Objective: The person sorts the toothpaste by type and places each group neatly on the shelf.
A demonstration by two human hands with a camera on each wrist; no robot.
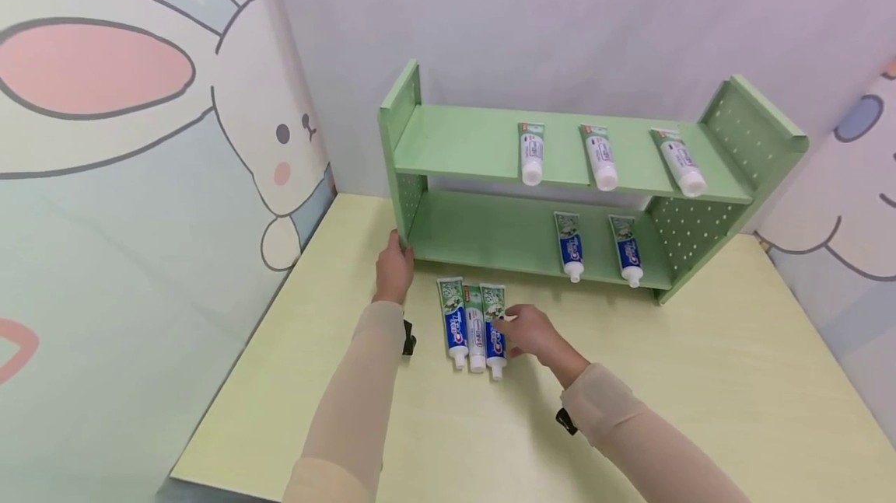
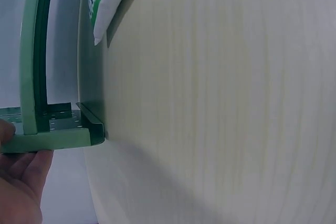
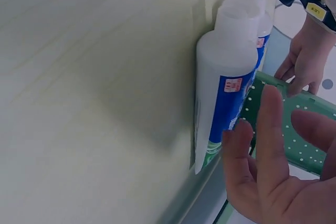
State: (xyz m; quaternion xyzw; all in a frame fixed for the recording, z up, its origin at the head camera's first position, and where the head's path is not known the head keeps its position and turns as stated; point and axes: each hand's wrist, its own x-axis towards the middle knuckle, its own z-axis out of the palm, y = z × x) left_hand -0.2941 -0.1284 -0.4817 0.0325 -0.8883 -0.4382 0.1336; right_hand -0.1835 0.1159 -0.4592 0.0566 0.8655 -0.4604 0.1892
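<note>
I am reaching my right hand [image 1: 533, 334] to three toothpaste tubes [image 1: 474, 323] that are lying side by side on the pale yellow table [image 1: 700, 378]. Their white caps are pointing toward me. My fingers [image 3: 273, 129] are staying straight and loose, and they are touching the side of the nearest tube, the rightmost tube [image 1: 493, 326]. I am not gripping it.

My left hand [image 1: 393, 270] is resting on the bottom left corner of the green shelf [image 1: 476, 145]. My fingers [image 2: 31, 166] are pressing up against its edge, and my thumb is lying on the other side of it, so I am holding the corner lightly.

The shelf is standing at the back of the table, just behind the three tubes. Three white tubes [image 1: 603, 155] are lying on its top board. Two blue and green tubes [image 1: 598, 245] are lying on its bottom board, over to the right. A wall with a cartoon bunny [image 1: 140, 99] is standing on my left.
</note>
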